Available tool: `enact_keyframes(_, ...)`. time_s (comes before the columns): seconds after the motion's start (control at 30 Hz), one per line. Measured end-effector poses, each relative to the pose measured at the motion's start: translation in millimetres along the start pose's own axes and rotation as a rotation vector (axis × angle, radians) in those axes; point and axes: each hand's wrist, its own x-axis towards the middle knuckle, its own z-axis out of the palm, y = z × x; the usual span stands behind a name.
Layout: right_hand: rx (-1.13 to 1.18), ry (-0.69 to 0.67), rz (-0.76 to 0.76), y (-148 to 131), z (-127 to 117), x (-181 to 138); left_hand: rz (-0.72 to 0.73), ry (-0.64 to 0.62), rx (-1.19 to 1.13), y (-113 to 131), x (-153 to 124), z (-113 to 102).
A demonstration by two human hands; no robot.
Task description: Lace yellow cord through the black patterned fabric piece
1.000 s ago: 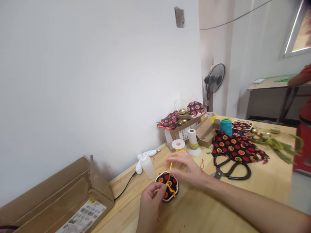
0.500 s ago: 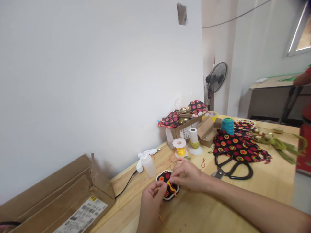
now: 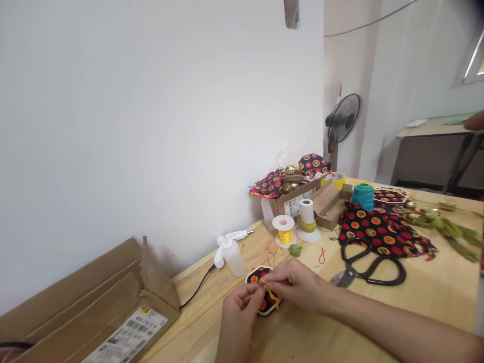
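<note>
Over a small patterned fabric piece (image 3: 254, 279) with a white edge, both hands come together. Yellow cord (image 3: 273, 296) is pinched in my left hand (image 3: 242, 305), between thumb and forefinger, and a strand trails down below that wrist. My right hand (image 3: 297, 285) is closed on the same cord, its fingertips almost touching the left ones. The fabric piece lies on the wooden table, partly hidden by the fingers. Just beyond it stand a white squeeze bottle (image 3: 233, 257) and a spool of yellow cord (image 3: 284, 234).
Black-handled scissors (image 3: 372, 267) lie right of my hands, before patterned cloth (image 3: 372, 227) and a teal thread cone (image 3: 363, 196). A cardboard box (image 3: 151, 302) fills the left. A white corded tool (image 3: 234, 237) rests by the wall. Part of another person's hand (image 3: 475, 121) shows far right.
My right hand has moved in closer to my left fingertips on the yellow cord. The view has shifted slightly, uncovering a small green item near the spools.
</note>
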Motion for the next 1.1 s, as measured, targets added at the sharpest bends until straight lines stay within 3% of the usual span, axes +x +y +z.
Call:
enact_keyframes(0.13, -0.347, 0.026, -0.091, -0.8, 0.1, -3.7, 0.015, -0.043, -0.04, 4.6, -2.8, 1.3)
enact_keyframes(0.43, -0.793, 0.1, -0.034, -7.6, 9.2, -5.9, 0.008, -0.057, 0.003, 2.2, -1.1, 1.6)
enact_keyframes(0.77, -0.418, 0.133, -0.039, -1.8, 3.3, -3.8, 0.001, -0.058, -0.129, 3.8, -2.0, 2.5)
enact_keyframes(1.1, -0.351, 0.143, 0.042, 4.0, 2.2, -1.7, -0.067, 0.041, -0.076, 11.3, -7.2, 7.0)
